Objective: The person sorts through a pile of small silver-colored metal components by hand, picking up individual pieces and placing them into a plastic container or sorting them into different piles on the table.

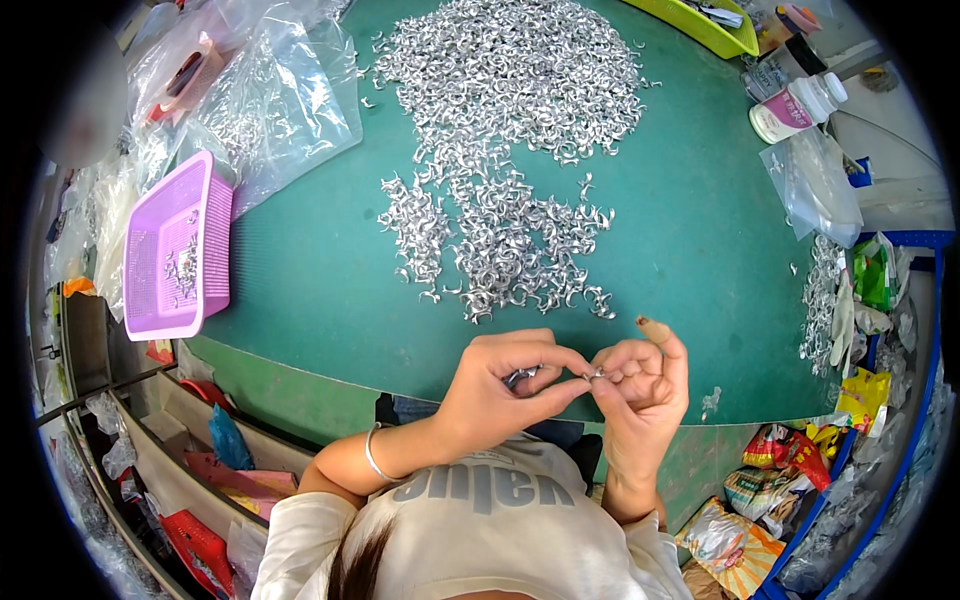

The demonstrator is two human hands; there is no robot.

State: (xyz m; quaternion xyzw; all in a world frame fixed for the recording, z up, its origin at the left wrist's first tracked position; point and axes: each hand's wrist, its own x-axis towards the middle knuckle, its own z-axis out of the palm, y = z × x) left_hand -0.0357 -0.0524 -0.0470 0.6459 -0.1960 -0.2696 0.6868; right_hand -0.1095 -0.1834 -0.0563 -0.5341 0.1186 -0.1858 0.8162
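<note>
My left hand (505, 385) is closed, with several small curved silver metal pieces (521, 377) tucked inside its curled fingers. Its thumb and forefinger meet the fingertips of my right hand (642, 385) over the near edge of the table. Between both hands' fingertips is a tiny silver metal piece (597, 374), mostly covered by the fingers. One finger of the right hand sticks up, with a tan wrap near its tip. Just beyond the hands lies a loose heap of the same curved metal pieces (500, 250), which joins a larger pile (510, 70) farther back.
On the left stand a purple plastic basket (215, 250) with a few metal pieces inside and a clear plastic bag (300, 100). A white bottle (785, 115), plastic bags (815, 185) and more metal pieces (822, 300) line the right edge. A yellow-green tray (725, 38) sits far right.
</note>
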